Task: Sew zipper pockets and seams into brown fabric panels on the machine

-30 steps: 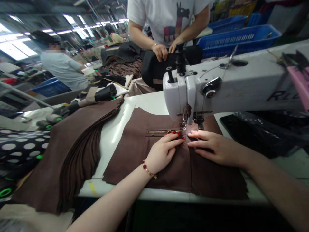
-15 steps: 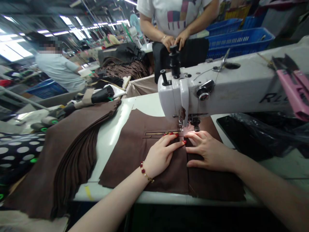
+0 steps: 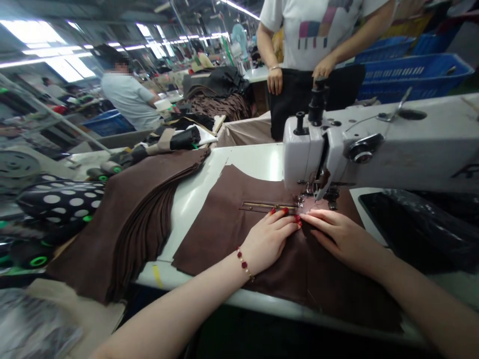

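Observation:
A brown fabric panel (image 3: 224, 224) with a brass zipper (image 3: 262, 205) lies flat on the white sewing table (image 3: 247, 159). My left hand (image 3: 271, 239) presses flat on the fabric just below the zipper's right end, fingers stretched toward the needle. My right hand (image 3: 337, 234) lies flat on the fabric beside it, fingertips almost touching the left ones. Both sit directly in front of the presser foot (image 3: 309, 192) of the white sewing machine (image 3: 374, 144). Neither hand grips anything.
A thick stack of brown cut pieces (image 3: 127, 214) lies to the left. Polka-dot fabric (image 3: 60, 199) and thread spools sit at the far left. A black plastic bag (image 3: 419, 224) lies to the right. A person in a white shirt (image 3: 318, 30) stands behind the machine near blue crates (image 3: 411, 70).
My view has swung to the left, so everything sits further right in the picture. Both hands stay flat on the fabric by the needle, their fingertips closer together. The person behind has lowered one hand.

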A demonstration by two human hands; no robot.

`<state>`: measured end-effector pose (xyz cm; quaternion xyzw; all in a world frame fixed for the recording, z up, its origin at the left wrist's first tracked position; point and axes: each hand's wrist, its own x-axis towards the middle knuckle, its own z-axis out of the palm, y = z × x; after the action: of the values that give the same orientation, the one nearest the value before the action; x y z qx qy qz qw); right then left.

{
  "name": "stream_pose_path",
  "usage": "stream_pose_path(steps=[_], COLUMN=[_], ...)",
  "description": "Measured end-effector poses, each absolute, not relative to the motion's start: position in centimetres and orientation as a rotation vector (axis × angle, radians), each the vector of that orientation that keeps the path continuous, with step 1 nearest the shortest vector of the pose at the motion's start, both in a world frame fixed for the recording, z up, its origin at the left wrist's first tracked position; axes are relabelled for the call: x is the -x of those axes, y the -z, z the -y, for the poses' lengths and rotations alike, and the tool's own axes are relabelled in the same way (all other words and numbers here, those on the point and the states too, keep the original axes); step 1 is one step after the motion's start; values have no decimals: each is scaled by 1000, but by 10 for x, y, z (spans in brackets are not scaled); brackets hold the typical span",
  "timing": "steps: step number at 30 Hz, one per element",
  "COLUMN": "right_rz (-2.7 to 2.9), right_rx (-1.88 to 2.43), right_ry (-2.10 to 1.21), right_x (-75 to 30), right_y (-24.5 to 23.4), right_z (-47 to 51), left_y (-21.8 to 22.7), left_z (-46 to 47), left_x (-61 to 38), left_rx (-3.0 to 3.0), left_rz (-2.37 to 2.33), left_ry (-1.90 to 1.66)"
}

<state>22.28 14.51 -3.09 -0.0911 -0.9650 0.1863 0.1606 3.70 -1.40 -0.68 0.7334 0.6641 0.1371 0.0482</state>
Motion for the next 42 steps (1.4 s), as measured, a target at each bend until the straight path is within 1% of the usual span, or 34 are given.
stream_pose_path(steps=[5,9,14,17,22,27,32,42], right_rz=[2768,2758,2745,2753,2748,2782,2807,2824], right_rx=[240,258,177,166,287,315,289,233], right_ry=[-464,-412,-295,-291,-436,-512,-468,-374], right_x=[-223,-223,-218,-217,-220,-223,-224,-221], right_y=[34,35,49,50,34,31,31,30], right_z=[-145,-142,-150,-152,-143,-144,-146,-157], left_y=[4,2,15,15,-4,2,7,2], left_z=[18,20,16,15,16,10,11,2], left_x=[-33,-35,-29,-23,-17,-12,-14,-12], left_rx=[-2302,-2310,-2392,-2391,-2349,-2271,-2256,-2213], left_rz=[-1925,-1928,-1925,-1900,-1794,-1784,-1806,-1804], left_ry=[-418,-521,-664,-695,-558,-542,-537,-524])
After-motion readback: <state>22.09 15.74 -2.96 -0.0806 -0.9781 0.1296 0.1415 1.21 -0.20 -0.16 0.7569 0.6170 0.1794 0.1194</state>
